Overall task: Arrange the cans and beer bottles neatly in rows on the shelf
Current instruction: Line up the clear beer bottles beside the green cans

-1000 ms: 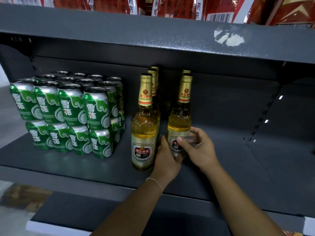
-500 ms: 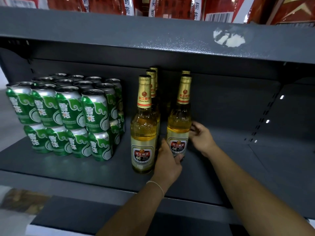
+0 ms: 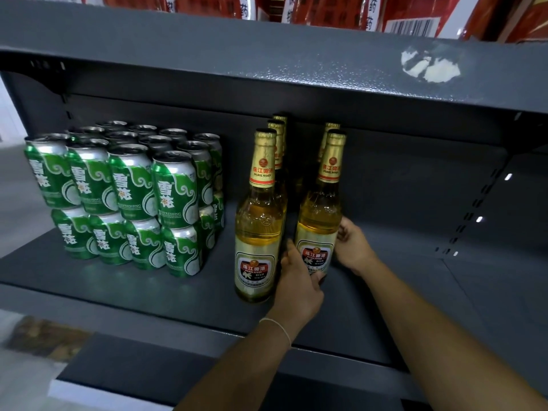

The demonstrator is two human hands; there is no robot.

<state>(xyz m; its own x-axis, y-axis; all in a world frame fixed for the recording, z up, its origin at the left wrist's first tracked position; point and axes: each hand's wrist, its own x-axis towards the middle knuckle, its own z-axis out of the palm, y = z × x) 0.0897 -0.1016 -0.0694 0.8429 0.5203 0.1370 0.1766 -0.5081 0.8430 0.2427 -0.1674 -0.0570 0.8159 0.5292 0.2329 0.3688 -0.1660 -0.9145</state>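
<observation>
Green beer cans (image 3: 130, 200) stand stacked two high in rows on the left of the dark grey shelf (image 3: 184, 304). Two rows of gold-capped beer bottles stand at the shelf's middle. The front left bottle (image 3: 258, 232) stands free. Both hands hold the front right bottle (image 3: 320, 221) at its base: my left hand (image 3: 299, 289) curls round its lower left side and front, and my right hand (image 3: 353, 247) grips its right side. More bottles stand behind, mostly hidden.
The right half of the shelf (image 3: 430, 292) is bare, with a slotted back panel. The upper shelf's front edge (image 3: 296, 60) hangs low over the bottle tops and carries red packages (image 3: 400, 13). A lower shelf edge (image 3: 124, 369) shows below.
My right hand has slid from the front of the bottle's label round to its right side. My left hand stays at the base. The view has shifted slightly.
</observation>
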